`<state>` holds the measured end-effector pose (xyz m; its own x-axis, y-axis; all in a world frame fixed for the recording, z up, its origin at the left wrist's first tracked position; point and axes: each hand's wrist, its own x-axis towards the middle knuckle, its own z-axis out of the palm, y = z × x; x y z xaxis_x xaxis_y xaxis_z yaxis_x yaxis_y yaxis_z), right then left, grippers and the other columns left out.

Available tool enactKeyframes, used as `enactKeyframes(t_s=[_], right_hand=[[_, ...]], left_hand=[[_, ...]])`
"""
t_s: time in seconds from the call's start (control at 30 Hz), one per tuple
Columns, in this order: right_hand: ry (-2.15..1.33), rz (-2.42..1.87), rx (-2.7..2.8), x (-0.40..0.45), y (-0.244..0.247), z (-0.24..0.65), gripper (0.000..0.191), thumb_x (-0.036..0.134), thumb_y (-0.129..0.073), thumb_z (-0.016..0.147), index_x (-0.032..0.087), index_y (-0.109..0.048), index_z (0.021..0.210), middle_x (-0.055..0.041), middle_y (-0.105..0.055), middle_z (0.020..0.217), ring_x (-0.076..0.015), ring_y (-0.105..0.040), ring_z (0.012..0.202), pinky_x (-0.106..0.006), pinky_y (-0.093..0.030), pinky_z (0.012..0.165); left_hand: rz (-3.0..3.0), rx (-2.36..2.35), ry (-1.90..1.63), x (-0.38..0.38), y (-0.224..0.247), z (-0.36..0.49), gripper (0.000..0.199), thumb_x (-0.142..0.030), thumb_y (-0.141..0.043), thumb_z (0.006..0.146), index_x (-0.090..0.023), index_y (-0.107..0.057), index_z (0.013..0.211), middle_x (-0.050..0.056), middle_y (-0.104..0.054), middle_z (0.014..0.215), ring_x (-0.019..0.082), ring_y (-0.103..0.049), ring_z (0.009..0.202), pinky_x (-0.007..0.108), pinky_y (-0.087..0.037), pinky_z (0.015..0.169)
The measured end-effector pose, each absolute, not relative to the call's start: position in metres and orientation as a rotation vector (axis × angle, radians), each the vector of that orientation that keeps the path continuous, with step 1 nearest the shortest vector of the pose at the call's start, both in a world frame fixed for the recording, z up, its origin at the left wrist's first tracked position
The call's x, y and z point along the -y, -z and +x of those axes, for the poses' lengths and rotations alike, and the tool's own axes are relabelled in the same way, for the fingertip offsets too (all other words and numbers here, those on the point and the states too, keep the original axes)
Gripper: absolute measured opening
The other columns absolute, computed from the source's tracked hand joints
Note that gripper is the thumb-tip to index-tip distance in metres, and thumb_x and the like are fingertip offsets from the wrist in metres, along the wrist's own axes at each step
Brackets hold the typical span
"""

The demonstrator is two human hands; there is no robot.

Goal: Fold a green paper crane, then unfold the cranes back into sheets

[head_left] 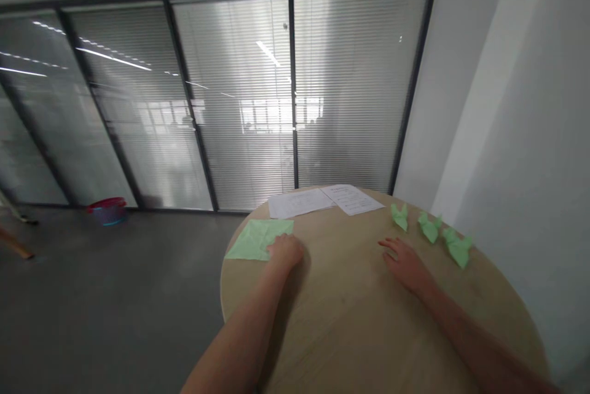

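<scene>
The round table [341, 332] is spread across the near part of the scene, and both forearms are stretched over it. The right hand [405, 263] is held low over the tabletop on the right, with its fingers a little apart and nothing held; whether the wood is touched cannot be told. The left hand [286, 251] is placed on the near right part of the green sheet [251, 240]. Its fingers are bent over the paper, but whether the sheet is pinched or only pressed cannot be told.

The sheet is laid on the left side of the table, its near left corner brought close to the rim. If it is pushed left, that corner could be bent over the edge, or the sheet lost to the floor. If it is dragged under pressed fingers, it could be crumpled.

To the right of the right hand, three folded green papers [429, 228] are set in a row near the right rim. Being light, they could be tipped or swept off by a wide swing of the right hand or forearm.

At the far rim, two printed pages [351, 199] are laid slightly overlapped; they could be nudged over by a long reach. Farther off, a bucket [109, 212] is seen on the floor at left, before the glass wall [235, 154].
</scene>
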<state>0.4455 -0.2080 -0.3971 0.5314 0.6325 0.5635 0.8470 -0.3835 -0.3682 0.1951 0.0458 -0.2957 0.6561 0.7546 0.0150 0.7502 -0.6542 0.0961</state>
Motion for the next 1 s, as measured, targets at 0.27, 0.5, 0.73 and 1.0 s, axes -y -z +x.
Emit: enactKeyframes(t_s=[0.27,0.5,0.73,1.0], right_hand=[[0.748,-2.151,0.760,0.246,0.363,0.484,0.051,0.024,-0.048,0.088,0.017,-0.062,0.137,-0.0157,-0.062,0.141,-0.0332,-0.049,0.138,-0.056,-0.032,0.119],[0.718,-1.979,0.019,0.305,0.357,0.534,0.080,0.019,-0.048,0.079,0.004,-0.034,0.157,-0.0231,-0.042,0.158,-0.0329,-0.039,0.147,-0.048,-0.028,0.123],[0.471,-1.978,-0.089,0.302,0.374,0.538,0.085,0.024,-0.052,0.082,0.012,-0.027,0.162,-0.0209,-0.052,0.152,-0.0355,-0.054,0.136,-0.050,-0.042,0.114],[0.422,-1.957,-0.124,0.304,0.367,0.538,0.084,0.032,-0.056,0.081,0.016,-0.033,0.161,-0.0164,-0.061,0.143,-0.0384,-0.057,0.132,-0.052,-0.042,0.112]], left_hand=[[2.903,-1.177,-0.200,-0.044,0.292,0.201,0.050,-0.030,-0.048,0.093,-0.011,-0.059,0.137,0.026,-0.057,0.143,0.041,-0.052,0.134,0.063,-0.045,0.102],[3.027,-0.944,-0.357,-0.044,0.300,0.210,0.049,-0.033,-0.053,0.094,-0.014,-0.056,0.139,0.022,-0.054,0.150,0.037,-0.050,0.139,0.058,-0.042,0.108],[3.000,-0.856,-0.430,-0.048,0.301,0.212,0.052,-0.031,-0.056,0.095,-0.015,-0.056,0.144,0.019,-0.054,0.153,0.034,-0.049,0.142,0.048,-0.040,0.113],[2.914,-0.707,-0.501,-0.045,0.307,0.211,0.051,-0.027,-0.059,0.090,-0.015,-0.061,0.140,0.020,-0.056,0.151,0.034,-0.051,0.140,0.049,-0.040,0.115]])
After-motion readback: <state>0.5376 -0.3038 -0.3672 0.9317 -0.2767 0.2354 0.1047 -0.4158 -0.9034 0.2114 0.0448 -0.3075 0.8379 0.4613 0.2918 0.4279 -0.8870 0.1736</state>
